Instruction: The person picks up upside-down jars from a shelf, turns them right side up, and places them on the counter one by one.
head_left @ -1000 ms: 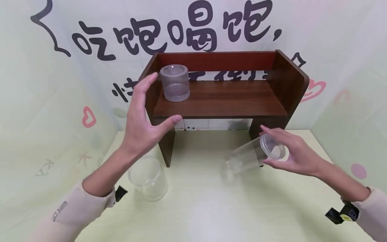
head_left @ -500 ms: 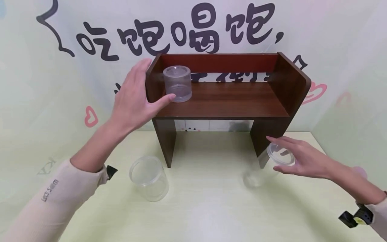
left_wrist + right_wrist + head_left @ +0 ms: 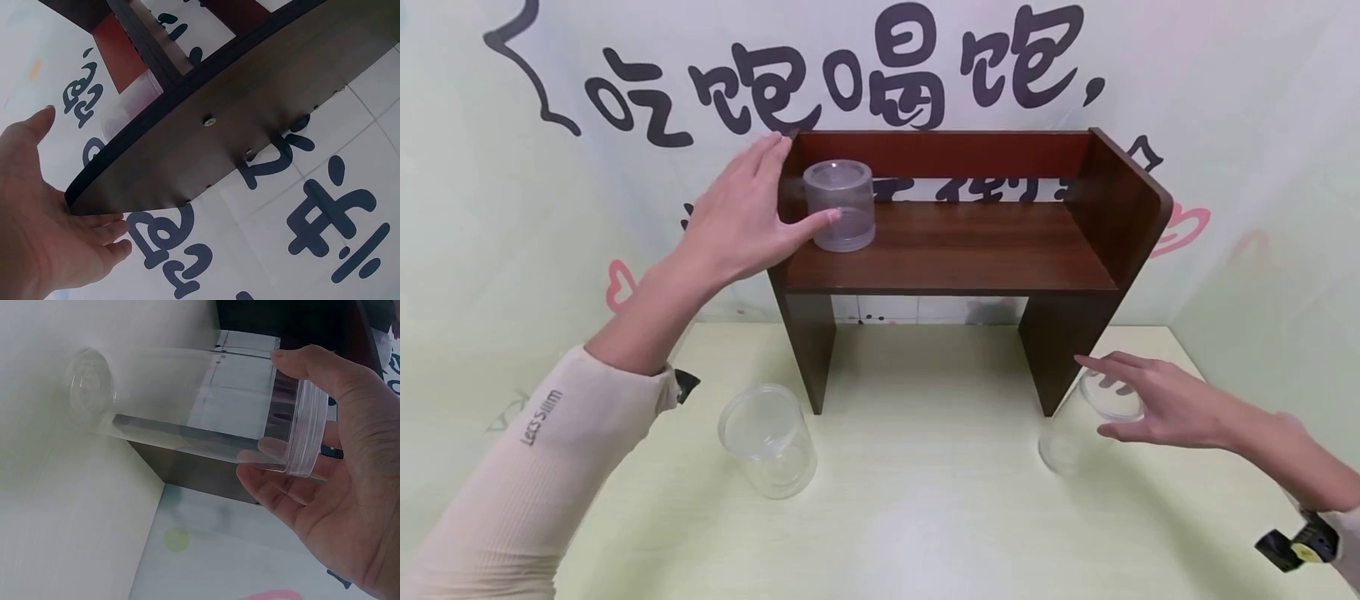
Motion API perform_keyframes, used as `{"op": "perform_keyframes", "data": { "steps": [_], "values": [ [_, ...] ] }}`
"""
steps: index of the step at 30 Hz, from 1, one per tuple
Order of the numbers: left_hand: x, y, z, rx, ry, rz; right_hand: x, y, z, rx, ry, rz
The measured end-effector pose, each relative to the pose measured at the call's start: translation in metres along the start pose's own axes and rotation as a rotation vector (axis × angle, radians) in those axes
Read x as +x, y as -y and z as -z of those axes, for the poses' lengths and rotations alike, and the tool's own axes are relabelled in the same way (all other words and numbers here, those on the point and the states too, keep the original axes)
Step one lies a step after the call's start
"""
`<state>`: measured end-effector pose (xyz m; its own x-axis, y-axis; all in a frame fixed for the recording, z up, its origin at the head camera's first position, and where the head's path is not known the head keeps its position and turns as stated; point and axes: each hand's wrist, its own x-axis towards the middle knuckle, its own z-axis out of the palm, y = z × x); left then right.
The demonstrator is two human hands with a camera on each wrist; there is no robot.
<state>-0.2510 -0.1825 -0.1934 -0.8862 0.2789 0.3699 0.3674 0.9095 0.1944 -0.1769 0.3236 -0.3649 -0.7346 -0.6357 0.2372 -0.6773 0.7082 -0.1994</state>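
Observation:
My left hand [image 3: 737, 221] is at the left side panel of a dark brown wooden shelf [image 3: 977, 242], its thumb apart from the fingers. The left wrist view has the fingers [image 3: 103, 231] passing behind the panel's edge. Inside the shelf's left end sits a short clear plastic jar [image 3: 841, 187]; the thumb overlaps it in the head view. With my right hand [image 3: 1180, 404] I hold a tall clear jar [image 3: 169, 394] near its ridged top. That jar stands upright, its base on the table, beside the shelf's right leg. Through its wall some fingertips show.
Another clear plastic jar [image 3: 771, 450], wider, stands on the pale table [image 3: 917, 508] at the left front. Behind the shelf hangs a white backdrop [image 3: 647, 50] with large black characters. The shelf's legs frame a gap beneath its board.
My right hand has brought the tall jar right and down, from tilted to upright on the table. My left hand has moved from in front of the short jar to the shelf's left panel.

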Motion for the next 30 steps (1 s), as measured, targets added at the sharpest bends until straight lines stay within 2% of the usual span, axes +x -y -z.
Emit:
{"op": "perform_keyframes", "data": {
  "steps": [7,16,20,30],
  "values": [
    [0.003,0.001,0.002,0.052,0.069,0.007,-0.003,-0.002,-0.005,-0.005,0.015,-0.007],
    [0.003,0.000,0.004,0.047,0.086,0.008,-0.003,-0.002,-0.007,-0.034,-0.002,0.026],
    [0.003,0.000,0.005,0.058,0.103,0.010,-0.003,0.001,-0.003,-0.092,-0.006,0.024],
    [0.002,0.000,0.007,0.087,0.125,-0.012,0.000,0.017,0.021,-0.233,-0.083,0.006]
  ]
}}
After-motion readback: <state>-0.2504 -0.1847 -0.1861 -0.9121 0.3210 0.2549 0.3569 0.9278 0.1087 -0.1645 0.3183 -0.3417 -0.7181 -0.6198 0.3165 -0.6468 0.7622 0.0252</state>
